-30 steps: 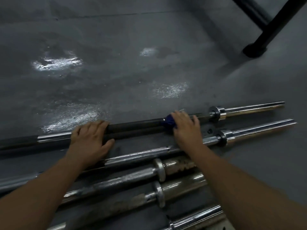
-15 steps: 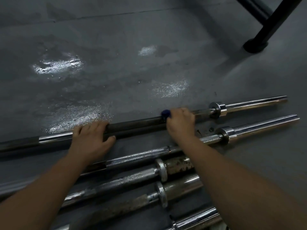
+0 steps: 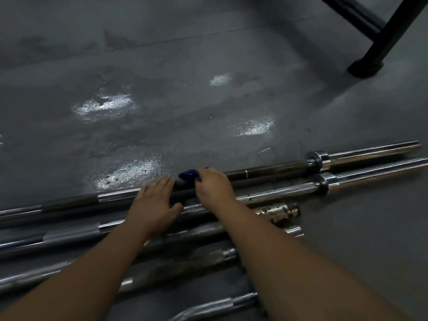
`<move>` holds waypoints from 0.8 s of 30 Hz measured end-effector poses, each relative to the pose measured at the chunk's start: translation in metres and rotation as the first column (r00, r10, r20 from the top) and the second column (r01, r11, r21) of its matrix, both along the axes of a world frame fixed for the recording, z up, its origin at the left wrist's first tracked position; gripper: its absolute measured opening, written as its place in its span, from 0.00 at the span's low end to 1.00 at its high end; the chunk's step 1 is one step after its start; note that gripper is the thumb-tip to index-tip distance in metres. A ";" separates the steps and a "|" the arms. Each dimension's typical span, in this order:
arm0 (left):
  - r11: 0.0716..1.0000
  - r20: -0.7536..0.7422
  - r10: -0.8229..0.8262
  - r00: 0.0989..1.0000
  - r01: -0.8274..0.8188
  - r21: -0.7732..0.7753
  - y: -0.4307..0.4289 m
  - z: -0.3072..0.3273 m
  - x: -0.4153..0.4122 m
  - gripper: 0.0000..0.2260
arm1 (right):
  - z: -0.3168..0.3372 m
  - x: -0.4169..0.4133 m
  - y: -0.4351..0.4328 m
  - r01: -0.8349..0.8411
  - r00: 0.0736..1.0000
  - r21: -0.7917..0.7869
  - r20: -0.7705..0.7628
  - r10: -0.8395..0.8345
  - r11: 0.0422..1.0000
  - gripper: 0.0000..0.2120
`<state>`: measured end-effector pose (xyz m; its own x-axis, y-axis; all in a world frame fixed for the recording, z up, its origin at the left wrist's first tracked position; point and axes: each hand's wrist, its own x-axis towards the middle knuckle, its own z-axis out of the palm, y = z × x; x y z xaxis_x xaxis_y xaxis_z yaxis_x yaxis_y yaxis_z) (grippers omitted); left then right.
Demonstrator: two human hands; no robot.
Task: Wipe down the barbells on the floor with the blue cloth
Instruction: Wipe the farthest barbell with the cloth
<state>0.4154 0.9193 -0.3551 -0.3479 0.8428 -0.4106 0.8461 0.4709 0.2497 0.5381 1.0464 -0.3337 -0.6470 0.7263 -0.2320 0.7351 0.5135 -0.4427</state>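
While the left grip (image 3: 154, 205) lies flat, fingers straight, steadying the far bar (image 3: 273, 170) on the floor, the cloth (image 3: 187, 175) sits bunched on that bar just beside it, clenched in the right grip (image 3: 214, 185). 1 sec ago cloth was near the collar (image 3: 315, 159); now well left of it, so this shaft pass is prob. nearly done.

The right grip (image 3: 214, 187), holding the crumpled blue cloth (image 3: 188, 176), has slid leftward along the dark shaft of the farthest long steel barbell (image 3: 273, 171), away from its chrome collar (image 3: 315, 159). It is now just beside the left grip (image 3: 154, 205); a second ago a long stretch of shaft lay between them.
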 end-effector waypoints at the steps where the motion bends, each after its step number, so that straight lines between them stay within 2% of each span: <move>1: 1.000 0.006 -0.005 1.000 0.005 0.007 0.000 0.004 -0.001 0.35 | 0.007 -0.005 -0.004 -0.017 1.000 -0.073 0.007 0.017 0.997 0.13; 3: 0.999 0.000 -0.005 1.000 0.005 0.048 -0.004 0.015 -0.001 0.31 | 0.021 -0.005 -0.013 -0.099 0.995 -0.101 0.004 0.100 0.990 0.12; 5: 0.998 -0.062 -0.004 0.998 0.009 0.069 -0.012 0.027 0.004 0.33 | 0.033 0.005 -0.024 -0.161 0.987 0.067 -0.003 0.162 0.985 0.10; 7: 0.996 -0.145 -0.011 0.989 0.024 0.090 -0.022 0.039 0.008 0.35 | 0.040 0.017 -0.035 -0.142 0.984 0.267 -0.063 0.165 0.953 0.09; 9: 0.993 -0.189 -0.007 0.982 0.029 0.113 -0.030 0.052 0.010 0.36 | 0.048 0.025 -0.043 -0.109 0.981 0.358 -0.113 0.159 0.927 0.11; 15: 0.982 -0.223 0.015 0.975 0.027 0.186 -0.055 0.111 0.009 0.38 | 0.095 0.039 -0.074 -0.070 0.989 0.439 -0.087 0.120 0.896 0.24; 24: 0.959 -0.316 -0.017 0.948 0.105 0.264 -0.109 0.198 0.025 0.37 | 0.192 0.068 -0.149 -0.051 0.995 0.485 -0.049 0.085 0.873 0.32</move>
